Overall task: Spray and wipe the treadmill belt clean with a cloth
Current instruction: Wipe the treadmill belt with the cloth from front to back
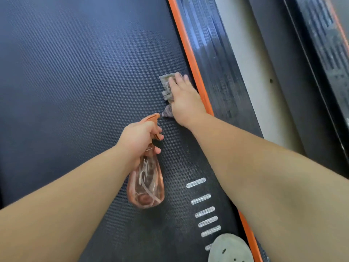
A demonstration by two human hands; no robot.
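The dark textured treadmill belt (75, 82) fills most of the view. My right hand (184, 99) lies flat with straight fingers on a grey cloth (166, 89), pressing it to the belt close to the orange edge strip (190, 59). My left hand (138, 138) grips the neck and trigger of a clear pink spray bottle (145, 184), which hangs above the belt with its nozzle toward the cloth.
Right of the orange strip runs the black side rail (213, 69), then a pale floor gap (251, 72) and another dark machine (321, 53). White dash marks (204, 207) sit on the belt near me. A grey shoe (229, 248) stands at the bottom.
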